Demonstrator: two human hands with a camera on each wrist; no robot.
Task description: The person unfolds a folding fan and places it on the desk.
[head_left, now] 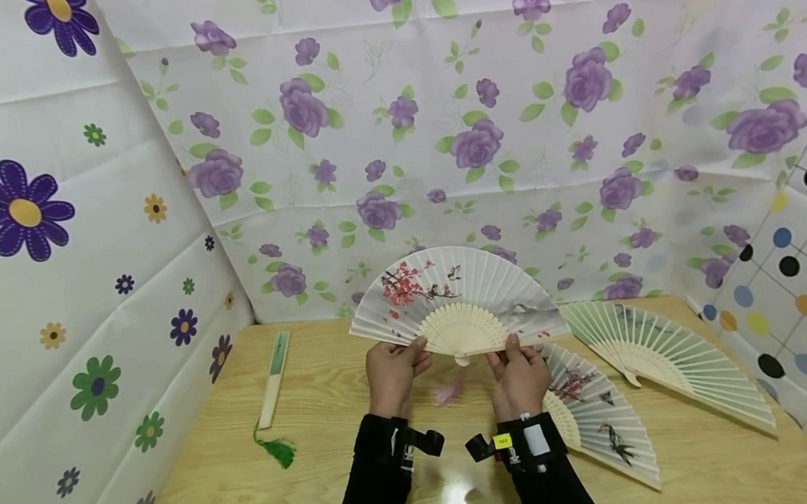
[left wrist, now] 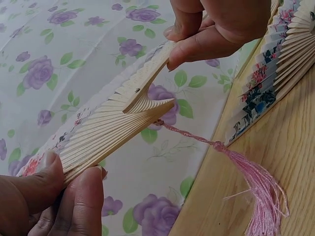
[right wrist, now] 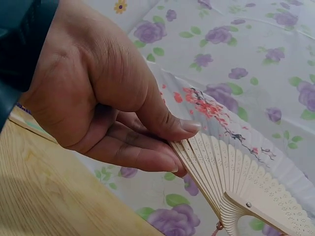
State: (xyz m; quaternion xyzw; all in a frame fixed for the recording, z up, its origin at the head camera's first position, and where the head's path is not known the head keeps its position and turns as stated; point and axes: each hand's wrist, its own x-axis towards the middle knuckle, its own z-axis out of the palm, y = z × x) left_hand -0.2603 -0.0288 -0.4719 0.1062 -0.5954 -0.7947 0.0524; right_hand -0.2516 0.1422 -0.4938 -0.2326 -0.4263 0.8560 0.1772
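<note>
In the head view, a spread white folding fan (head_left: 476,278) with red blossoms and small birds is held up above the table. My left hand (head_left: 391,376) pinches its left outer rib between thumb and fingers; the right wrist view also shows this left hand (right wrist: 113,93) at the blossom side. On the other outer rib, my right hand (head_left: 522,377) pinches the same way, seen in the left wrist view as the upper hand (left wrist: 221,24). From the pivot hangs a pink tassel (left wrist: 261,196). The fan's pale pierced ribs (right wrist: 236,172) face me.
A closed fan with green tip (head_left: 275,380) and green tassel (head_left: 277,451) lies at the left on the wooden table (head_left: 208,445). Right of my hands lie a spread white fan with birds (head_left: 611,416) and a spread green fan (head_left: 676,352). Flowered cloth (head_left: 433,167) hangs behind.
</note>
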